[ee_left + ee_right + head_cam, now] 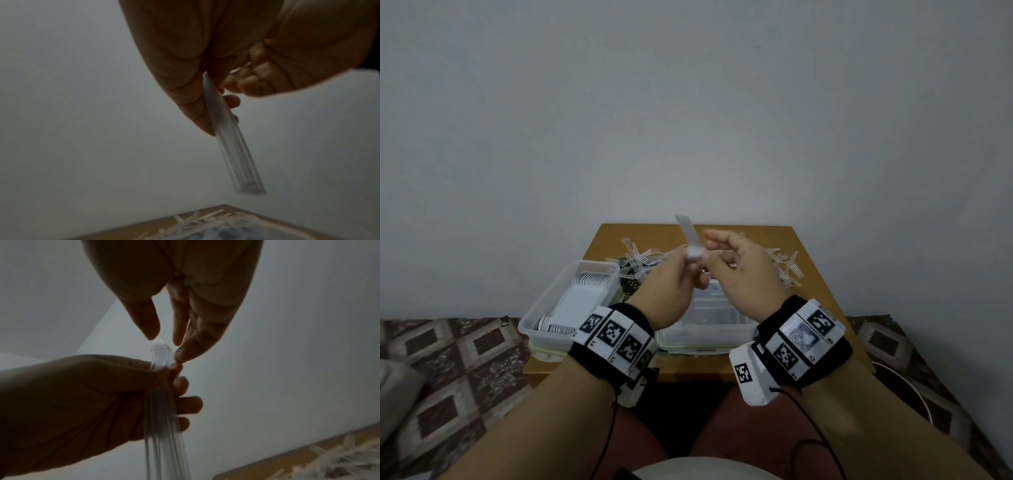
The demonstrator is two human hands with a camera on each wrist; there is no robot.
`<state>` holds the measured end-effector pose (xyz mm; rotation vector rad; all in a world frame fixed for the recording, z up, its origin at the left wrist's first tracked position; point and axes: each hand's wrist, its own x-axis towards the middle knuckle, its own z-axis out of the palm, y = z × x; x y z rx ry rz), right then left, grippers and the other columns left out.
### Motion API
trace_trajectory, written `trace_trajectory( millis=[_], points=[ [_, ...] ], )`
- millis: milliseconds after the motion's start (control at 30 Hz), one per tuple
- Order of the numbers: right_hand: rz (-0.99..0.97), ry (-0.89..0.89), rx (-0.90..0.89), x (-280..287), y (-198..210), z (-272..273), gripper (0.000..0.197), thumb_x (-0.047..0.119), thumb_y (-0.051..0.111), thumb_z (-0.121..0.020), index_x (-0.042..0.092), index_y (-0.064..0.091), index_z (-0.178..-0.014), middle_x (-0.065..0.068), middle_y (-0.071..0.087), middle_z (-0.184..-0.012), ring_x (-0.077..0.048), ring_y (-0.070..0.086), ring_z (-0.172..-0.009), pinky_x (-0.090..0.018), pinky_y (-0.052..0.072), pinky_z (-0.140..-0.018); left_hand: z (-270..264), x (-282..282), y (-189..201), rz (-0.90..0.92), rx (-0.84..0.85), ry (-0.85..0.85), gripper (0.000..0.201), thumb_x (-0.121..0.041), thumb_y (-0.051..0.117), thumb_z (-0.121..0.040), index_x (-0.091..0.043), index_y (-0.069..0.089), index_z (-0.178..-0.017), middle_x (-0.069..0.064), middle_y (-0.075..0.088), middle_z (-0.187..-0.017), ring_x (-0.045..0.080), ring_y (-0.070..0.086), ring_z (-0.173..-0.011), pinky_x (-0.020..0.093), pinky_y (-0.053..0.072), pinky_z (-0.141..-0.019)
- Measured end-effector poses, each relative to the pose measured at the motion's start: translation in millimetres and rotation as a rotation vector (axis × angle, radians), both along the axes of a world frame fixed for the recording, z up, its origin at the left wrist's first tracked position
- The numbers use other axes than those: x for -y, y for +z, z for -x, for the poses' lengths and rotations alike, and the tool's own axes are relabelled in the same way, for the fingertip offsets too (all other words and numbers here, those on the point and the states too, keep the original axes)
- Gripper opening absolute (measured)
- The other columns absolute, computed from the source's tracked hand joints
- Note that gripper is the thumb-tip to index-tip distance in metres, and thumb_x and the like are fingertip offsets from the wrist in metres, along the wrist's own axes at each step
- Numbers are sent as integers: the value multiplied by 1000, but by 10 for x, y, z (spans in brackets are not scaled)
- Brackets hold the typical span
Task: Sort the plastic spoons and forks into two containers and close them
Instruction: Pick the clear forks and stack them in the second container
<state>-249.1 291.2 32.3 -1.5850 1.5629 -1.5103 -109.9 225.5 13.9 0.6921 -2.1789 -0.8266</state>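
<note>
The wooden tabletop carries two clear containers side by side at its near edge and a scattered heap of clear plastic forks behind them.

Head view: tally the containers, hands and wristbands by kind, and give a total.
Clear plastic containers: 2, the left container and the right container
Hands: 2, the left hand and the right hand
Marker wristbands: 2
Total: 6

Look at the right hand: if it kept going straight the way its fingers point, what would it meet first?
The right hand points at the stack of clear forks held by the left hand; its fingertips seem already at the tines, though depth is unclear.
</note>
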Motion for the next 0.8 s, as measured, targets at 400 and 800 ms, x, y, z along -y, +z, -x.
trace_trajectory(
  millis=[400, 800],
  points=[
    [46, 54, -262, 53, -406, 18, 31, 25, 64, -93, 22, 46, -119, 23, 55, -104, 5, 56, -94, -16, 49, -74, 148, 92, -18, -274, -263, 118, 14, -11, 41, -103, -7, 54, -105, -3, 66, -92, 1, 63, -86, 19, 51, -77],
    [-148, 19, -547, 237, -634, 394, 32, 19, 49, -100, 17, 48, -132, -3, 55, -129, -16, 57, -108, -33, 49, -90, 6, 450, -532, -349, 301, 161, 56, -64, 54, -82, -18, 49, -113, -3, 56, -114, 14, 53, -103, 18, 45, -79]
  ],
)
